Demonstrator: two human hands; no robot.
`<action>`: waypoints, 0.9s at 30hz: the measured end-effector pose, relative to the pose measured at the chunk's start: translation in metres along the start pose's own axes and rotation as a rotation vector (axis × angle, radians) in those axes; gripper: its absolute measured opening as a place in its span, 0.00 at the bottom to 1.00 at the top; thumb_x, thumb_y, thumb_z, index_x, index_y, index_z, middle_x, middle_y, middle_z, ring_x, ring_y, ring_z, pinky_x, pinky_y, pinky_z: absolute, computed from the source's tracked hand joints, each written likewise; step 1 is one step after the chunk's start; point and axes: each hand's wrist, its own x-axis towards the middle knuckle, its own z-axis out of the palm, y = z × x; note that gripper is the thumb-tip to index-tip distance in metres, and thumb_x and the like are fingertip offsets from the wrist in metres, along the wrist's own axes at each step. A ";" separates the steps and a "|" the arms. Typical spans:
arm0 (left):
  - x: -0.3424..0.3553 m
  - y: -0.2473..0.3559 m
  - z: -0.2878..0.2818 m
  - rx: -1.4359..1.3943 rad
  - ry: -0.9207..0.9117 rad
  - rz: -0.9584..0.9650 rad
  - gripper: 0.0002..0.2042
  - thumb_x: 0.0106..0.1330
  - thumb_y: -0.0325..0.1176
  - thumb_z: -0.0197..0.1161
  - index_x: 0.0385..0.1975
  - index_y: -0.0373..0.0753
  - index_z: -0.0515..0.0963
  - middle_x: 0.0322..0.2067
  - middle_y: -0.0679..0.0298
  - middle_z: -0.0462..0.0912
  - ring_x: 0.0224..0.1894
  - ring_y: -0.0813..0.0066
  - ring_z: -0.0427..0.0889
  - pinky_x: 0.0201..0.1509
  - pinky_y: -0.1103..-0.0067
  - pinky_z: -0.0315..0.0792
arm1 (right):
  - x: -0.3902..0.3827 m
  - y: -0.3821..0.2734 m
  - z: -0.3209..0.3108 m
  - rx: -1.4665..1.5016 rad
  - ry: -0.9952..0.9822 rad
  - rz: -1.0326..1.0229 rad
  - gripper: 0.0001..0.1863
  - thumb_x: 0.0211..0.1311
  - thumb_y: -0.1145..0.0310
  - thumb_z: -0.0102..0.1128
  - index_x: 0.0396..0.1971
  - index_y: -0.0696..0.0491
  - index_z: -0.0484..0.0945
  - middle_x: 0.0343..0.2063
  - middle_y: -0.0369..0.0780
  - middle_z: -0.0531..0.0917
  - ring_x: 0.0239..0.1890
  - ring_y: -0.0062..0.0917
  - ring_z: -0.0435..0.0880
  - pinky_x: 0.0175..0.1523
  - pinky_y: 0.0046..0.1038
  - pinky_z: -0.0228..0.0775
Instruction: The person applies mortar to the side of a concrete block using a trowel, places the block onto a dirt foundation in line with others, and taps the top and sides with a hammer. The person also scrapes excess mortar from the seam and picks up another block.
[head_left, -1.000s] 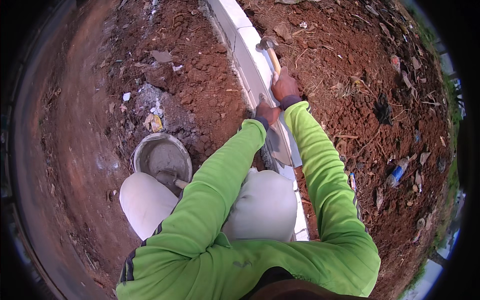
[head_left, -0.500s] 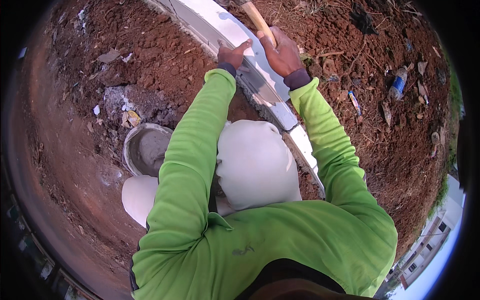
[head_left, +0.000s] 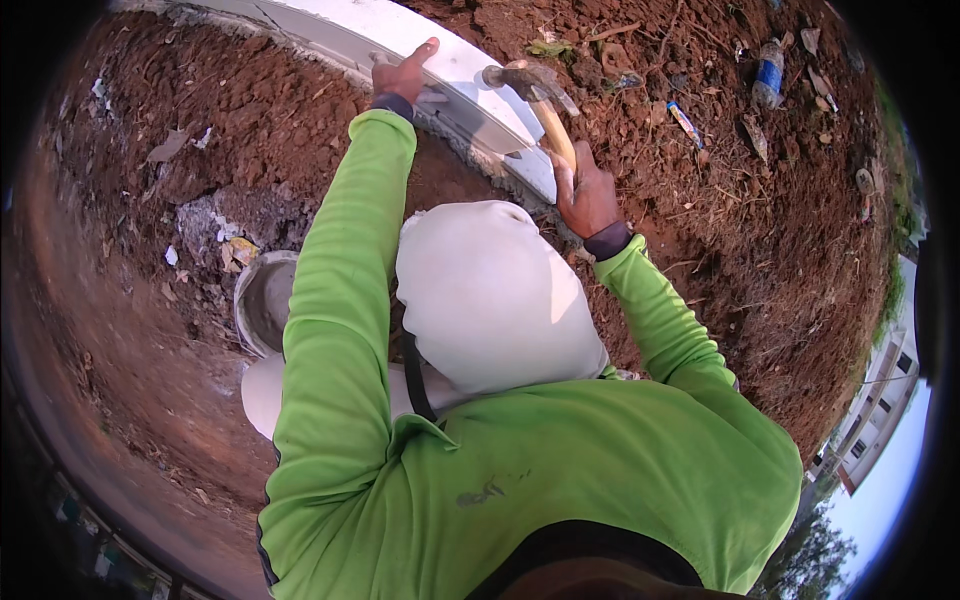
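Observation:
My left hand [head_left: 403,76] lies over the edge of a long white kerb block [head_left: 470,80], its thumb stretched across the top and its other fingers, partly hidden, by the side face. In my right hand [head_left: 588,192] is a hammer [head_left: 553,125], gripped by its pale wooden handle. The dark metal hammer head is over the block's outer edge, to the right of my left hand; whether it touches the block I cannot tell. Mortar [head_left: 480,160] shows along the block's lower edge.
A bucket [head_left: 262,300] with grey mortar inside stands left of my legs. My bent knee [head_left: 490,290] is close below the kerb. Loose red soil [head_left: 700,250] surrounds it, with a plastic bottle [head_left: 769,75] and a wrapper [head_left: 685,124] at upper right.
My right hand has moved down and right in view, bringing the hammer head into sight over the block. The left hand has moved up and left; the kerb has shifted in view.

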 end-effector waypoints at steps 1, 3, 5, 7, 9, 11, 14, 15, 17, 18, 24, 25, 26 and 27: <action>0.001 -0.002 -0.001 0.003 0.003 -0.004 0.55 0.54 0.40 0.80 0.67 0.11 0.46 0.67 0.32 0.58 0.58 0.34 0.76 0.40 0.54 0.89 | -0.001 0.000 0.001 -0.055 -0.033 0.019 0.14 0.73 0.56 0.55 0.45 0.51 0.71 0.21 0.54 0.80 0.25 0.57 0.81 0.29 0.54 0.70; 0.000 -0.009 -0.003 -0.002 0.008 -0.032 0.53 0.54 0.40 0.80 0.64 0.10 0.50 0.66 0.32 0.58 0.57 0.34 0.77 0.40 0.53 0.89 | 0.001 0.001 -0.001 -0.165 -0.100 0.059 0.14 0.73 0.56 0.54 0.46 0.51 0.71 0.20 0.54 0.80 0.25 0.57 0.81 0.29 0.54 0.70; 0.006 -0.009 -0.003 0.003 0.019 -0.026 0.51 0.54 0.40 0.80 0.63 0.09 0.51 0.66 0.31 0.58 0.56 0.33 0.77 0.40 0.52 0.88 | -0.003 -0.007 -0.007 -0.085 -0.080 0.065 0.15 0.73 0.55 0.54 0.47 0.51 0.70 0.20 0.55 0.80 0.25 0.58 0.81 0.30 0.55 0.70; 0.012 -0.009 -0.003 0.017 0.034 -0.009 0.51 0.55 0.40 0.80 0.63 0.10 0.51 0.66 0.31 0.58 0.55 0.32 0.77 0.41 0.51 0.88 | -0.006 -0.004 -0.002 -0.084 -0.026 0.073 0.16 0.73 0.54 0.54 0.47 0.51 0.70 0.20 0.55 0.80 0.25 0.59 0.81 0.30 0.55 0.70; 0.020 -0.018 -0.016 -0.021 -0.002 -0.034 0.51 0.55 0.41 0.80 0.62 0.09 0.52 0.66 0.31 0.59 0.54 0.31 0.78 0.40 0.51 0.88 | -0.009 -0.007 -0.003 -0.136 -0.117 0.085 0.16 0.73 0.55 0.54 0.48 0.51 0.70 0.20 0.55 0.80 0.25 0.58 0.81 0.30 0.55 0.70; 0.021 -0.011 -0.007 -0.022 -0.016 -0.015 0.52 0.54 0.41 0.80 0.62 0.08 0.51 0.65 0.31 0.60 0.54 0.29 0.78 0.40 0.50 0.88 | -0.007 -0.004 -0.008 -0.093 -0.109 0.083 0.16 0.73 0.55 0.54 0.48 0.51 0.69 0.21 0.56 0.80 0.26 0.58 0.81 0.31 0.56 0.70; 0.014 -0.021 -0.005 0.015 0.009 0.025 0.54 0.54 0.41 0.80 0.63 0.08 0.48 0.65 0.30 0.60 0.53 0.26 0.77 0.40 0.50 0.88 | -0.012 -0.003 -0.003 -0.186 -0.098 0.094 0.16 0.73 0.55 0.54 0.49 0.52 0.69 0.20 0.56 0.80 0.25 0.58 0.81 0.31 0.56 0.71; 0.015 -0.021 -0.008 -0.005 -0.008 -0.023 0.56 0.54 0.40 0.80 0.67 0.15 0.42 0.65 0.31 0.60 0.55 0.29 0.76 0.40 0.51 0.88 | -0.012 -0.001 0.000 -0.233 -0.119 0.111 0.16 0.73 0.55 0.54 0.49 0.52 0.69 0.20 0.55 0.80 0.25 0.58 0.81 0.31 0.56 0.71; 0.024 -0.010 -0.014 -0.042 -0.050 -0.095 0.62 0.54 0.36 0.79 0.74 0.27 0.30 0.67 0.34 0.59 0.58 0.35 0.76 0.39 0.52 0.88 | -0.001 -0.002 -0.004 -0.171 -0.098 0.077 0.16 0.73 0.56 0.54 0.49 0.52 0.69 0.20 0.56 0.80 0.25 0.58 0.81 0.31 0.56 0.71; 0.020 -0.017 -0.011 0.000 0.033 -0.028 0.61 0.54 0.37 0.80 0.73 0.23 0.32 0.66 0.32 0.59 0.57 0.33 0.76 0.39 0.52 0.88 | -0.006 -0.002 -0.004 -0.148 -0.080 0.091 0.16 0.73 0.56 0.54 0.49 0.52 0.69 0.19 0.56 0.80 0.25 0.58 0.81 0.31 0.56 0.71; 0.036 -0.015 -0.018 -0.044 -0.078 -0.078 0.50 0.55 0.40 0.79 0.68 0.21 0.50 0.67 0.39 0.60 0.54 0.33 0.78 0.42 0.54 0.88 | -0.018 -0.008 -0.017 -0.036 -0.077 0.058 0.18 0.72 0.54 0.55 0.46 0.54 0.72 0.23 0.56 0.80 0.26 0.57 0.81 0.32 0.52 0.72; 0.040 -0.019 -0.017 -0.042 -0.081 -0.064 0.50 0.56 0.40 0.79 0.68 0.21 0.49 0.67 0.39 0.61 0.53 0.33 0.78 0.42 0.53 0.88 | -0.033 -0.010 -0.026 0.006 -0.108 0.084 0.18 0.73 0.54 0.54 0.46 0.55 0.73 0.23 0.54 0.80 0.25 0.55 0.81 0.32 0.50 0.72; 0.040 -0.024 -0.019 -0.043 -0.077 -0.056 0.50 0.56 0.39 0.78 0.68 0.21 0.49 0.67 0.39 0.62 0.53 0.32 0.78 0.42 0.52 0.87 | -0.046 -0.010 -0.034 0.049 -0.141 0.097 0.19 0.73 0.53 0.54 0.45 0.55 0.73 0.23 0.52 0.80 0.24 0.53 0.81 0.31 0.48 0.73; 0.042 -0.024 -0.022 -0.057 -0.078 -0.032 0.56 0.56 0.37 0.78 0.70 0.24 0.37 0.66 0.36 0.61 0.53 0.30 0.78 0.42 0.49 0.87 | -0.060 -0.009 -0.041 0.093 -0.175 0.109 0.19 0.74 0.53 0.53 0.45 0.56 0.73 0.23 0.50 0.80 0.23 0.50 0.81 0.31 0.46 0.73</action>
